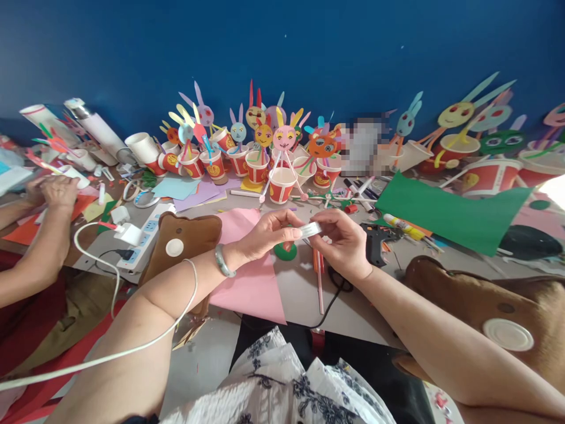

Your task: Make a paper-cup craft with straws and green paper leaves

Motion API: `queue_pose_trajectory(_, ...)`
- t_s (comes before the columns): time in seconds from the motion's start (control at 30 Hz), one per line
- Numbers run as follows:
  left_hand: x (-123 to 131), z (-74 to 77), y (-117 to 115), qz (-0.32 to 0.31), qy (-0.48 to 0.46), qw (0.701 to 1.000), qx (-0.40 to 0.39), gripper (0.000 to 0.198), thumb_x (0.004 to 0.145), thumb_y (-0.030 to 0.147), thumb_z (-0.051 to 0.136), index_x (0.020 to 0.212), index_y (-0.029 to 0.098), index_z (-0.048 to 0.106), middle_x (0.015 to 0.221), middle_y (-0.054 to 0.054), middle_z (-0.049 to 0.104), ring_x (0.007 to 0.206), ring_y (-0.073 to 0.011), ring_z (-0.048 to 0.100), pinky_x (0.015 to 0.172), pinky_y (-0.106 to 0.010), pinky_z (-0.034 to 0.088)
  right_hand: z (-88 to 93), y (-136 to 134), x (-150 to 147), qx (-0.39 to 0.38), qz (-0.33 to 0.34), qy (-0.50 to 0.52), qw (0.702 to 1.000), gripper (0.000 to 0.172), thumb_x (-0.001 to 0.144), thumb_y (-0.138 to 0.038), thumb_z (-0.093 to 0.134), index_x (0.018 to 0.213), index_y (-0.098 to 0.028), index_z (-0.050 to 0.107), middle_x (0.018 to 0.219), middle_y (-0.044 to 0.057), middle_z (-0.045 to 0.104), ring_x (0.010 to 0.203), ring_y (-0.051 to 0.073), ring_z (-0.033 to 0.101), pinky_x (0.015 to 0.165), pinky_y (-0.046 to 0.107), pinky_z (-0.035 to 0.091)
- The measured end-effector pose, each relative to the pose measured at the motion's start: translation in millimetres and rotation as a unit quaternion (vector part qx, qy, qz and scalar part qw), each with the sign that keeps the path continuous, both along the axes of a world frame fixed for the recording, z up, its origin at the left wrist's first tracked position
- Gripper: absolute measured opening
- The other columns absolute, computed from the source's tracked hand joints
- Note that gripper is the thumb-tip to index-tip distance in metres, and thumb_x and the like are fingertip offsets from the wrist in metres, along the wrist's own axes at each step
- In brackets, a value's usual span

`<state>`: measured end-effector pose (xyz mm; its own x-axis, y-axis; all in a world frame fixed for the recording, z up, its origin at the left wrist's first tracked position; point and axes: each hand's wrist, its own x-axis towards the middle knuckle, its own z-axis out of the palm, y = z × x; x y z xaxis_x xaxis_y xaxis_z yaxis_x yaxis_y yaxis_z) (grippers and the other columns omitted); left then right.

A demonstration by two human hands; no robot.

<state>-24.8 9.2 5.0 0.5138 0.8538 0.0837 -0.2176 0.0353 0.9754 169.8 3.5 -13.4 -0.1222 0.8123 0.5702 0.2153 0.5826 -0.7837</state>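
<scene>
My left hand (265, 234) and my right hand (344, 242) meet over the table, both pinching a small roll of white tape (310, 229) between thumbs and fingers. A green bangle sits on my left wrist. Under the hands lie a pink paper sheet (253, 282), a green paper disc (285, 252) and pink and orange straws (318, 277). A black glue gun (375, 242) lies just right of my right hand, its cord running off the table edge.
Red paper cups with bunny-faced paper figures (282, 159) crowd the back of the table by the blue wall. A green sheet (450, 212) lies right. Brown hot-water bags (185, 238) sit left and right. Another person's hands (53, 191) work at far left near a power strip (145, 232).
</scene>
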Motion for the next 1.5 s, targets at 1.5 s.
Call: queue_pose_trajectory(1.5,-3.3,5.8,-2.2,0.041,0.119,0.986,0.113,0.014,0.065,0.022,0.06,0.072,0.019,0.049,0.067,0.004,0.048,0.061,-0.0096,0.042,0.056,-0.025,0.032,0.9,2.9,6.6,0.166,0.064,-0.176,0.968,0.015,0.088,-0.016,0.063,0.101,-0.02,0.067,0.092,0.008,0.073,0.075,0.017,0.071,0.064,0.027,0.06)
